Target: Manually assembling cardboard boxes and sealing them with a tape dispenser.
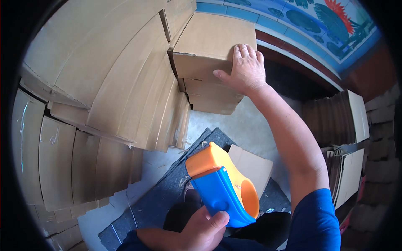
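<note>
My left hand is closed around a blue and orange plastic holder low in front of me. Its blue side faces my thumb, and a round opening shows in the orange part; I cannot make out its exact kind. My right hand lies over the right front edge of a cardboard box, fingers stretched across the top and thumb against the front face. That box sits on top of a stack of similar cartons by the wall.
Tall stacks of cartons fill the left side. At the right stand bundles of flattened cardboard. A dark mat and a loose cardboard sheet lie on the floor. Behind the box is a painted tile wall.
</note>
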`<state>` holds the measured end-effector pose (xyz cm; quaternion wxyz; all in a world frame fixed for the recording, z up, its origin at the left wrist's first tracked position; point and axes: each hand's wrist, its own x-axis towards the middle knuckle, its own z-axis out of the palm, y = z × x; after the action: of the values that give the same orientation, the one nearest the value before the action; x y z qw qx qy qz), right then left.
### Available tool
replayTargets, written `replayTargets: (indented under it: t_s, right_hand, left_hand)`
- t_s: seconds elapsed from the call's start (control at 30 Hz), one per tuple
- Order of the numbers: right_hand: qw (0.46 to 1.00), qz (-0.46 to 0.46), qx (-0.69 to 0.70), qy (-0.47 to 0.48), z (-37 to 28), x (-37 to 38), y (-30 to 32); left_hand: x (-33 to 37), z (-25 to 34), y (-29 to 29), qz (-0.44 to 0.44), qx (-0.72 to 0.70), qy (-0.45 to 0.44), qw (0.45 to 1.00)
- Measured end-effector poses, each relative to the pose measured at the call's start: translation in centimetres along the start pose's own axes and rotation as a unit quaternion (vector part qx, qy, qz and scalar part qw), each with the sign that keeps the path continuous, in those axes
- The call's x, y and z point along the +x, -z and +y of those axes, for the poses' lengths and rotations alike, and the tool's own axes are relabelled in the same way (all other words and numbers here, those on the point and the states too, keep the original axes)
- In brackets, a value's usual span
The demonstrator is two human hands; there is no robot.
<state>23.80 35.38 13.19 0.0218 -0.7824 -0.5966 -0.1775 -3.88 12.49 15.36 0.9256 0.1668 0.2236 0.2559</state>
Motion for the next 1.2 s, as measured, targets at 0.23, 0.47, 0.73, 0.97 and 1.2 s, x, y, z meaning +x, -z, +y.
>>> replayTargets:
  t_s: [0.23,0.47,0.73,0.97,1.2]
  right_hand:
    - [0.909,-0.014,0.417,0.009,3.7,6.0,1.0]
    - [0.988,-0.066,0.107,-0.086,11.3,17.3,-7.0]
    - [0.981,-0.164,0.021,-0.099,9.0,18.5,-5.1]
    - [0.991,-0.044,0.124,0.031,9.2,17.0,-6.6]
    - [0.611,0.201,0.692,-0.327,10.6,5.7,-5.9]
  left_hand:
    - [2.3,2.6,1.7,0.048,-0.034,0.017,0.998]
    - [4.0,4.5,2.9,0.031,-0.07,0.066,0.995]
    - [4.9,4.6,2.8,0.025,-0.054,0.029,0.998]
    - [5.1,5.5,0.5,-0.012,-0.044,0.022,0.999]
    - [2.9,3.0,1.9,0.054,-0.006,0.007,0.999]
